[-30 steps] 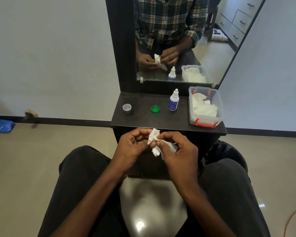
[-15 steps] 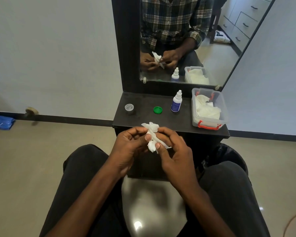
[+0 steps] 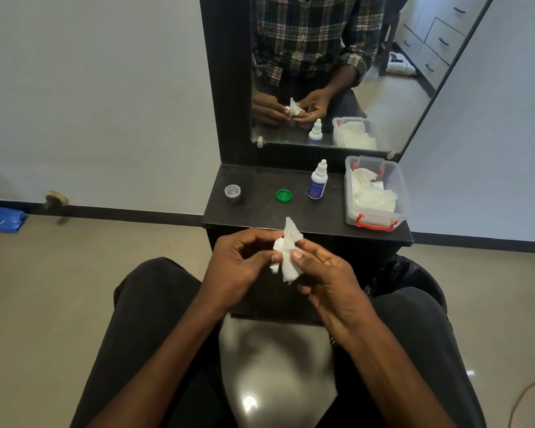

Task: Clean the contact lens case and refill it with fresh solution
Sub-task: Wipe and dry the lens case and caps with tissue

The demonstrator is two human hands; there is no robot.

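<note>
Your hands have lifted a little since a moment ago, and one corner of the tissue (image 3: 286,251) now sticks up over the front edge of the shelf (image 3: 260,211). Your left hand (image 3: 241,264) curls its fingers and thumb round the left side of the tissue. Your right hand (image 3: 325,273) pinches the right side with thumb and first finger, and its other fingers lie loose. Something small may be wrapped inside the tissue, but it is hidden, so you cannot tell if the lens case is in there.

On the shelf, a clear little cup (image 3: 232,191) sits near the left edge. It looks like part of the lens case. A green cap (image 3: 284,195) lies near the middle. Just to its right stands the small bottle (image 3: 317,184), white on top and blue below, with its cap on. All three are well apart from your hands, and nothing stands between them and you.

At the right edge sits a clear box (image 3: 377,219) with a red handle, with white tissues (image 3: 372,194) in it.

Behind the shelf a mirror (image 3: 383,97) shows your hands and a checked shirt. On the floor by the left wall lies a blue cloth (image 3: 2,219), far from everything else.
</note>
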